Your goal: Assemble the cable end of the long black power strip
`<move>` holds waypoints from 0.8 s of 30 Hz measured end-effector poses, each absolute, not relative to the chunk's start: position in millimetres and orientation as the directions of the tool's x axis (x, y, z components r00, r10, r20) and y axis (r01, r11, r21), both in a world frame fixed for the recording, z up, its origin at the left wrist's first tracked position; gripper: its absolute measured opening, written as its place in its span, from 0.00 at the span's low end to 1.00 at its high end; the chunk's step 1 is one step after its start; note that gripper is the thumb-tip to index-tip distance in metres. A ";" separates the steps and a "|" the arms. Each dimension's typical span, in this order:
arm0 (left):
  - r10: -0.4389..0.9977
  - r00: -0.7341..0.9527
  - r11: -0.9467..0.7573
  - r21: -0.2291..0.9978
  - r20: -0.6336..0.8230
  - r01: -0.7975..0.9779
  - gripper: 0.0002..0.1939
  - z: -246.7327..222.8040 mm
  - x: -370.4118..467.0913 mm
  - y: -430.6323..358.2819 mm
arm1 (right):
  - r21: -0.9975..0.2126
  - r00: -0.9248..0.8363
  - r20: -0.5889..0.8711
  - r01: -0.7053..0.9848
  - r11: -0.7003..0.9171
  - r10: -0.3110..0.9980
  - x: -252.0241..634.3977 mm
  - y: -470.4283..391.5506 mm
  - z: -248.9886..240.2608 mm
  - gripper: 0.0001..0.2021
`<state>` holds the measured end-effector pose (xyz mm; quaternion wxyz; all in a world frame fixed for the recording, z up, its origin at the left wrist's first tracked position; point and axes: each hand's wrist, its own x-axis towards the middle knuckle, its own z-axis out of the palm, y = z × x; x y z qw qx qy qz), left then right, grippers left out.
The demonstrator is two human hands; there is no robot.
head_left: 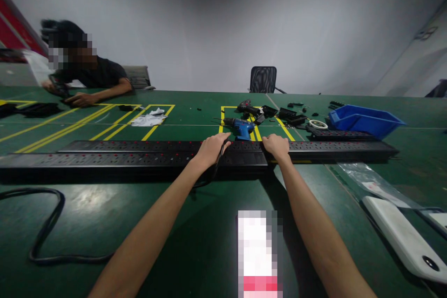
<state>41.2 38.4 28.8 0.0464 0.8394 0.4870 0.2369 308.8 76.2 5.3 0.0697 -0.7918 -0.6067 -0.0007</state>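
Note:
Two long black power strips lie side by side across the table: the front power strip (115, 160) at left and the rear power strip (331, 149) reaching farther right. Both carry rows of sockets with small red marks. My left hand (210, 149) is closed over the strips, with a black cable (217, 165) running between its fingers and down in front. My right hand (277, 146) grips the rear strip near the front strip's right end; its fingertips are partly hidden. Just beyond the strips, between my hands, lies a blue power drill (240, 126).
Behind lie a red-and-black drill (248, 108), black parts (292, 116), a tape roll (317, 124) and a blue bin (366, 120). A white device (401, 237) and clear bag (373, 184) are at right. Cable loops (45, 233) at left. A co-worker (94, 74) sits far left.

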 end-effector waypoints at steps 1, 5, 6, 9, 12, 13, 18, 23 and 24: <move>0.838 0.406 -0.522 0.318 0.363 0.792 0.21 27.0 41.2 38.6 | -0.111 0.265 0.087 0.961 -0.255 0.960 308.8 76.1 5.1 0.25; 0.842 0.385 -0.512 0.335 0.378 0.791 0.20 26.3 39.8 40.3 | -0.107 0.261 0.091 0.962 -0.251 0.961 309.3 75.2 5.1 0.25; 0.845 0.384 -0.509 0.340 0.372 0.791 0.20 26.5 38.3 41.2 | -0.106 0.259 0.093 0.963 -0.249 0.962 309.5 75.0 5.1 0.25; 0.853 0.390 -0.504 0.355 0.348 0.787 0.20 25.4 32.4 44.5 | -0.107 0.253 0.089 0.964 -0.243 0.963 310.0 74.8 4.9 0.25; 0.854 0.384 -0.503 0.367 0.352 0.783 0.20 22.7 29.3 45.6 | -0.109 0.252 0.087 0.964 -0.242 0.964 309.9 74.7 4.9 0.25; 0.852 0.380 -0.504 0.367 0.360 0.782 0.20 22.0 29.5 45.1 | -0.110 0.253 0.087 0.964 -0.243 0.964 309.7 74.5 5.1 0.25; 0.831 0.394 -0.528 0.334 0.393 0.781 0.19 19.3 37.3 38.2 | -0.113 0.256 0.078 0.963 -0.246 0.964 308.7 73.0 6.0 0.25; 0.821 0.387 -0.531 0.312 0.421 0.788 0.19 13.7 40.2 35.7 | -0.105 0.251 0.089 0.965 -0.242 0.964 309.9 73.5 5.6 0.25; 0.818 0.382 -0.531 0.308 0.430 0.789 0.19 12.9 39.7 36.1 | -0.105 0.249 0.092 0.965 -0.239 0.964 310.0 73.7 5.3 0.25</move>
